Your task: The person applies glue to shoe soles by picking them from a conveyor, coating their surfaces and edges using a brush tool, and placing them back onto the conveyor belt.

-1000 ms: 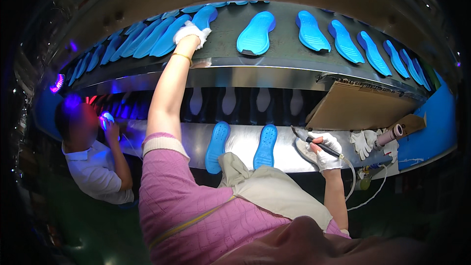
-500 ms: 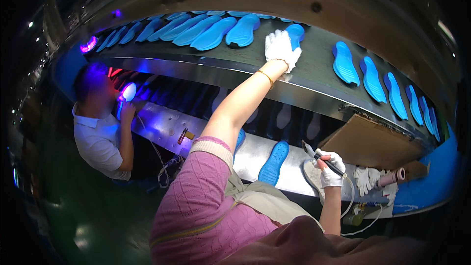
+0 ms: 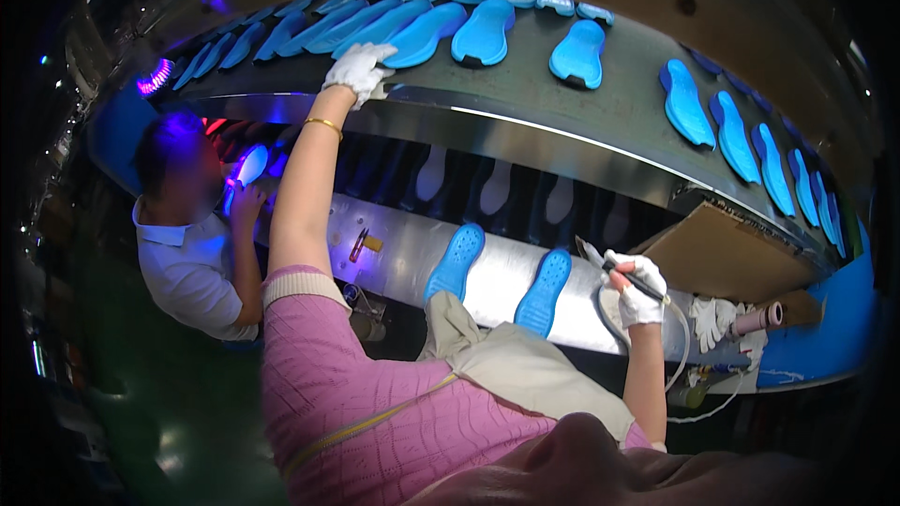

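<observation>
My left hand (image 3: 359,72), in a white glove, reaches to the front edge of the upper belt. Its fingers are extended and apart at the near end of a blue shoe sole (image 3: 424,35); I cannot tell whether they touch it. My gloved right hand (image 3: 641,289) is closed round a black-handled tool (image 3: 647,290) with a pale tip and a white cord. Below that hand, a pale sole-shaped piece (image 3: 611,314) lies partly hidden on the metal shelf. Two blue soles lie nearer the middle of the shelf, one sole (image 3: 457,262) left of the other (image 3: 544,292).
More blue soles line the dark belt (image 3: 525,84). Below its metal edge, a lower level holds dim soles. A cardboard sheet (image 3: 727,248), spare white gloves (image 3: 712,319) and a pink roll (image 3: 756,319) are at right. A co-worker (image 3: 192,253) holds a lit sole at left.
My left hand has left a blue sole in the middle of the belt and moved left to another. My right hand still holds the tool. The view has shifted slightly.
</observation>
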The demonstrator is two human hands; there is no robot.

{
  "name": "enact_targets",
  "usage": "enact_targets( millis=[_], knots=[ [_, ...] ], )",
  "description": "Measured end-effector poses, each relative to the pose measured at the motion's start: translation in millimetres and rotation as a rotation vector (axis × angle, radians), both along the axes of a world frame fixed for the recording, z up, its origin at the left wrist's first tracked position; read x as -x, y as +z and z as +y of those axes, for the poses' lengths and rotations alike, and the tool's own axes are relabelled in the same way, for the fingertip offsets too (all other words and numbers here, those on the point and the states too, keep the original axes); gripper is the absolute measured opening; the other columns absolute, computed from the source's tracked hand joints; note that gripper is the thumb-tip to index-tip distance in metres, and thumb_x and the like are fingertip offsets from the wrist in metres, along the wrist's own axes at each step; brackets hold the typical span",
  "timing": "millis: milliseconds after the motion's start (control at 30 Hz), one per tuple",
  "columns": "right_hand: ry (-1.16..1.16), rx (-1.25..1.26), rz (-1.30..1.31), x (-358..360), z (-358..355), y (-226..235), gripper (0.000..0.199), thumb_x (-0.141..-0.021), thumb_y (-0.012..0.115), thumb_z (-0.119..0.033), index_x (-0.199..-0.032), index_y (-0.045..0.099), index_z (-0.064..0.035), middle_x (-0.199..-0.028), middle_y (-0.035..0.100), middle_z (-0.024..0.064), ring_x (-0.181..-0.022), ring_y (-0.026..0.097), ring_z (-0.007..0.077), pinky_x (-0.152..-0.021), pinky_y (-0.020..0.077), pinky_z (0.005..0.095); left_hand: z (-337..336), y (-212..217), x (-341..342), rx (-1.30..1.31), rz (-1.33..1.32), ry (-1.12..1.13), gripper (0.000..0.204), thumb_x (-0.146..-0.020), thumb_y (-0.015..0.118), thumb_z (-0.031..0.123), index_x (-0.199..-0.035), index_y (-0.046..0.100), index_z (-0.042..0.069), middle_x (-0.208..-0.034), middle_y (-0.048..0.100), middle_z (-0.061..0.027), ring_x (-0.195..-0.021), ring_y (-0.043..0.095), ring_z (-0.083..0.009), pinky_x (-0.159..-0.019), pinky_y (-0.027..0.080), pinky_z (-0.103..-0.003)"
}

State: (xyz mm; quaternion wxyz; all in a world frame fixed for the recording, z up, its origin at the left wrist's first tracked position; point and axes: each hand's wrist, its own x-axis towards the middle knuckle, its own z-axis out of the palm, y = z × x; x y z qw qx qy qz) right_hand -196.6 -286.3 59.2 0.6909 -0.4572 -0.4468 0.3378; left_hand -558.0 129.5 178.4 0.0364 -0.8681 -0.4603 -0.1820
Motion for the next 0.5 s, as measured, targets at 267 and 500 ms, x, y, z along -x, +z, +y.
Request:
enact_targets(
  millis=[267,500],
  knots=[
    [0.045,-0.01,-0.005,11.9,-5.0,-6.8,0.02,-0.075,0.067,0.013,-0.087,0.059,-0.0011,-0.105,0.065,0.0168,-0.078,0.065,0.0163,-0.073,0.0548,0.0292,-41.0,-6.3,-25.4,-0.205,-0.567,-0.013,0.029,-0.079,0.072,0.013,-0.106,0.065,0.005,-0.1,0.063,-0.0076,-0.078,0.061,-0.0189,-0.073,0.051,-0.028],
    [-0.056,0.196,-0.065,-19.1,-30.0,-27.8,0.021,-0.079,0.06,0.014,-0.088,0.055,-0.004,-0.11,0.063,0.0165,-0.095,0.063,0.0197,-0.081,0.0533,0.0316,-161.4,72.9,7.7,0.17,-1.976,-0.302,0.052,-0.097,0.04,0.052,-0.092,0.065,0.006,-0.113,0.062,-0.0144,-0.093,0.058,-0.0241,-0.089,0.046,-0.037]
  ],
)
